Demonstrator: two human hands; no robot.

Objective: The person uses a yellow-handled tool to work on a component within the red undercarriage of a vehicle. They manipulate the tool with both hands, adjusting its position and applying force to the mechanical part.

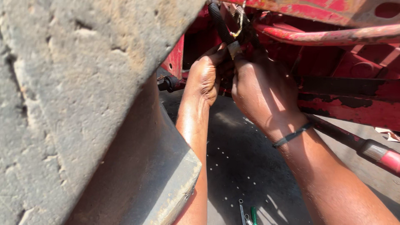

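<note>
Hands are working close together at upper centre of the frame, under the red machine frame [333,8]. The left hand [204,77] is pinching the small pale connector [233,48] at the end of the black corrugated hose [218,21], thumb and fingers pressed on it. The right hand [262,89], black band at the wrist, is curling in just beside it; its grip is turned away, so I cannot tell whether it is closed on anything. My read: keeping the hose steady with the left and feeling for alignment, not forcing, is serving best here, since thin wires [239,18] are hanging right there. Tools [246,212] are lying on the ground at bottom centre, and a big tyre [83,104] is filling the left.
</note>
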